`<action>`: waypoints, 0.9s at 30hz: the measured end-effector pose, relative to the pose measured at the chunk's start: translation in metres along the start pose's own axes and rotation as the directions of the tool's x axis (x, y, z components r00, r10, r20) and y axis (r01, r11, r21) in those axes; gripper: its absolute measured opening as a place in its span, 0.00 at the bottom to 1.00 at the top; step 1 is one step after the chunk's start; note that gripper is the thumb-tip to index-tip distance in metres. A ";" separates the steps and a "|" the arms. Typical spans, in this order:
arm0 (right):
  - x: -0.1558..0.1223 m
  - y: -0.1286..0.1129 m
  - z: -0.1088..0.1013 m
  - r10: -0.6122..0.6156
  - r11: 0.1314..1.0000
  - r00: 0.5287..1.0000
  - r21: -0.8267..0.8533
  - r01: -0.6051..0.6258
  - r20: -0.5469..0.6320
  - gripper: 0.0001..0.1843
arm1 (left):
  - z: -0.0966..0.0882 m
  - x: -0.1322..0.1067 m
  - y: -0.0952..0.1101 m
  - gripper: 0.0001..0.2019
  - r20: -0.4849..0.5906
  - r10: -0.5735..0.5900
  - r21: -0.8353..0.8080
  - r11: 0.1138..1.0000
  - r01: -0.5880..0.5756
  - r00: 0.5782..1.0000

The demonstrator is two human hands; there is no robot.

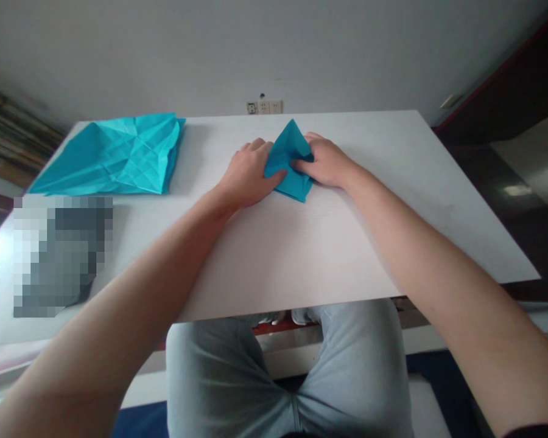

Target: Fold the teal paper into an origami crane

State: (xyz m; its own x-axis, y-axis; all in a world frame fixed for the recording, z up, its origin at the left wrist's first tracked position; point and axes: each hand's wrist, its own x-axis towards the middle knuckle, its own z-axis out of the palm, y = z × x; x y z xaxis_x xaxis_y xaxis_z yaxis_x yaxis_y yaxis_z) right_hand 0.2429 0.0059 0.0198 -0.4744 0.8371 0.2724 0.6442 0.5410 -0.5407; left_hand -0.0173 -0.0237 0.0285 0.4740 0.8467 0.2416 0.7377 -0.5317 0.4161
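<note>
A small folded piece of turquoise paper (285,149) is held between my hands near the far edge of the white table (292,261). One pointed corner stands up toward the wall, and a flap turns in on its right side. My left hand (249,173) grips the left edge, thumb on top and fingers at the far side. On the right edge, my right hand (329,159) pinches the paper with its thumb over the front face. What the fingers do behind the paper is hidden.
A larger creased turquoise sheet (119,158), loosely folded, lies at the table's far left. Nearer me on that side is a pixelated dark object (68,255). Wall sockets (263,107) sit just above the far edge. My legs (219,371) are under the near edge.
</note>
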 end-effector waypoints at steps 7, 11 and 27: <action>0.000 -0.003 -0.001 0.010 1.000 1.000 0.000 -0.010 0.004 0.12 | -0.002 0.000 0.001 0.21 -0.003 0.005 -0.006 1.000 -0.005 1.000; 0.000 -0.008 -0.002 0.026 1.000 1.000 0.011 -0.026 -0.008 0.11 | -0.002 -0.001 0.000 0.20 0.001 0.005 -0.018 1.000 -0.005 1.000; -0.001 -0.004 0.000 0.010 1.000 1.000 0.015 -0.010 -0.018 0.09 | -0.001 0.000 0.001 0.19 0.009 -0.003 -0.006 1.000 0.003 1.000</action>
State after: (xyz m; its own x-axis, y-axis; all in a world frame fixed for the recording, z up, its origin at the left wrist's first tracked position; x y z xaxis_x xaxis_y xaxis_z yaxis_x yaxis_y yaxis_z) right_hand 0.2413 0.0030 0.0218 -0.4569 0.8439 0.2811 0.6396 0.5314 -0.5554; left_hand -0.0170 -0.0242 0.0301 0.4757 0.8483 0.2325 0.7364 -0.5286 0.4222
